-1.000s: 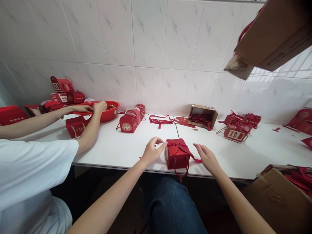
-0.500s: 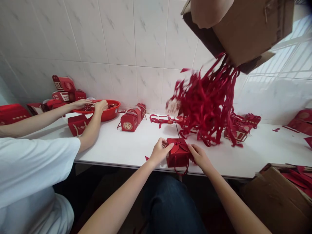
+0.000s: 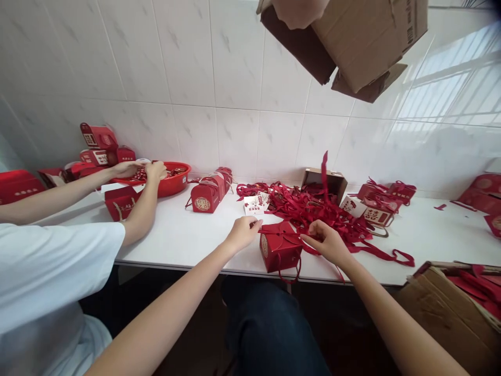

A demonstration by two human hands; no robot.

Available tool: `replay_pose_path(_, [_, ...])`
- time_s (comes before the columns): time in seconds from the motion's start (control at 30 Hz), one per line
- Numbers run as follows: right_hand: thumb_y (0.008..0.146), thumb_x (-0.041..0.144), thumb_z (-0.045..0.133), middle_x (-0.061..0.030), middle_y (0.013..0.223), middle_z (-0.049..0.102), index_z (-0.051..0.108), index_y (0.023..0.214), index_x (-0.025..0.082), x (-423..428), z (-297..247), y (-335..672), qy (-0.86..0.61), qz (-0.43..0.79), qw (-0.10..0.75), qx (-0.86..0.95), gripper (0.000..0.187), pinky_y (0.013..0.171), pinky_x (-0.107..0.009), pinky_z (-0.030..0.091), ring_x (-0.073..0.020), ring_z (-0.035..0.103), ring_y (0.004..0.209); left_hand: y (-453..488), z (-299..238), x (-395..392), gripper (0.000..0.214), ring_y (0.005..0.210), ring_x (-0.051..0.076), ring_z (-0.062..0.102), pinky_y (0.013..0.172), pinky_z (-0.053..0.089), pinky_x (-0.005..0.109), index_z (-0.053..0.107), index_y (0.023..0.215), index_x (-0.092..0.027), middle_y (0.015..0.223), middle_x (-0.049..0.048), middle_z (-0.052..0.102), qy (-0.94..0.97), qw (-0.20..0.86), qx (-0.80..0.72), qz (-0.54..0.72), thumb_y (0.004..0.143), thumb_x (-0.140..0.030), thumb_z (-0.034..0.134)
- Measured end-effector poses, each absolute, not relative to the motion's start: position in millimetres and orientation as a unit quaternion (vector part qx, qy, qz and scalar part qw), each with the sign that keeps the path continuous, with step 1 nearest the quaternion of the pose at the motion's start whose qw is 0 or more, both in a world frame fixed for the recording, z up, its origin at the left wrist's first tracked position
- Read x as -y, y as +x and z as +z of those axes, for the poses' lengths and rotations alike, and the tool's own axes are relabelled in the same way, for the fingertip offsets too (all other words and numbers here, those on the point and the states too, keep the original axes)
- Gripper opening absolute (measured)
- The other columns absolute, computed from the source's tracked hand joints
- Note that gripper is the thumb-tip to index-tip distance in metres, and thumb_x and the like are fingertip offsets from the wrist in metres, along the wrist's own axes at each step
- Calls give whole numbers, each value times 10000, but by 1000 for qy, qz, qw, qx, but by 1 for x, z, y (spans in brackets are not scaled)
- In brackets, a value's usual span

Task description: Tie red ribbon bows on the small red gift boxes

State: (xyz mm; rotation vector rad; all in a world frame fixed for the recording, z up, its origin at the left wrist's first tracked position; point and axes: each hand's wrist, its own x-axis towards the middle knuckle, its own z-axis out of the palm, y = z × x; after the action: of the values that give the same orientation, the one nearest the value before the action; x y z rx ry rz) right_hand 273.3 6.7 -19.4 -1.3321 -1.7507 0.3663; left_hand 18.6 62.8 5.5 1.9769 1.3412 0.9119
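A small red gift box [image 3: 282, 253] with a round gold-coloured panel and red cord handles stands at the table's front edge. A red ribbon [image 3: 279, 230] crosses its top. At the box's upper left, my left hand [image 3: 243, 233] has thumb and fingers pinched at one end of the ribbon. On the other side, my right hand [image 3: 327, 243] is curled with the thumb at the ribbon's right end; its grip is partly hidden. Just behind the box lies a heap of loose red ribbons [image 3: 313, 209] with white printed cards [image 3: 256, 203] among them.
A cardboard box [image 3: 364, 42] is held tilted overhead by another person's hand. Left, a co-worker's hands [image 3: 156, 169] work at a red basin [image 3: 174, 183]. Red gift boxes [image 3: 205, 197] stand along the wall. An open carton [image 3: 442, 303] is at lower right.
The ribbons that were falling from the overhead carton now lie heaped on the table. That carton has shifted left in view. My hands have moved off the gift box's sides and farther apart.
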Motion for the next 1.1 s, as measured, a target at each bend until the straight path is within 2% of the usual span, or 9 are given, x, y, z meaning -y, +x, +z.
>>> replay_pose_path(0.1, [788,384,550,2,633,533,504,621,198,-2,-11,280,-507,95,374,771,254,550,-244,360,-117,449,565,6,17,-73,137,478,123,430,476,303,246,602,664,-178,531,-12,519,742,343,-521,247,673,-314,607])
replay_pose_path(0.2, [770,315,540,-45,732,592,550,532,187,0,-8,277,-520,35,336,785,270,622,-276,399,-139,514,620,-1,29,-74,164,393,100,388,399,252,233,671,636,-169,496,13,551,746,430,-493,119,562,-308,716])
replay_pose_path(0.33, [753,371,566,-70,720,603,621,535,192,-4,-7,258,-581,-2,445,682,287,642,-310,423,-171,546,622,6,39,-58,356,377,43,255,387,157,214,729,809,-183,544,6,526,730,559,-383,91,649,-495,669])
replay_pose_path(0.43, [738,410,584,-66,731,622,643,567,201,-6,-5,240,-552,93,521,645,277,662,-303,441,-194,581,699,21,36,-45,463,393,40,202,401,120,217,704,965,-178,555,-19,460,688,616,-335,186,737,-558,568])
replay_pose_path(0.5, [724,412,590,-59,723,623,643,561,201,-6,-2,229,-522,170,527,649,272,660,-296,446,-193,583,710,32,29,-39,417,423,59,272,414,188,211,700,964,-170,566,-15,467,695,560,-356,275,771,-506,549])
replay_pose_path(0.63, [697,370,613,-40,685,607,640,536,196,-3,2,213,-503,227,505,664,239,640,-281,429,-170,563,670,47,13,-30,234,597,130,473,574,375,245,718,793,-200,666,20,538,785,285,-398,381,808,-266,494])
replay_pose_path(0.77, [664,355,648,-34,665,625,651,545,183,-3,7,205,-503,258,485,668,210,645,-279,421,-168,563,664,50,8,-20,361,668,164,522,618,399,277,688,1011,-257,872,49,533,829,96,-448,320,792,-143,425])
replay_pose_path(0.87, [644,333,656,-28,648,639,683,587,167,-5,10,205,-508,290,468,662,177,630,-268,418,-165,561,658,48,10,-17,448,720,174,546,650,422,284,604,1181,-290,985,60,516,851,71,-438,282,813,-140,397])
replay_pose_path(1.1, [595,214,600,39,478,505,638,551,135,-3,18,203,-537,405,449,587,98,487,-214,317,-77,416,477,38,8,-24,382,830,163,563,745,457,270,596,1190,-281,1067,72,509,881,128,-333,311,874,-218,390])
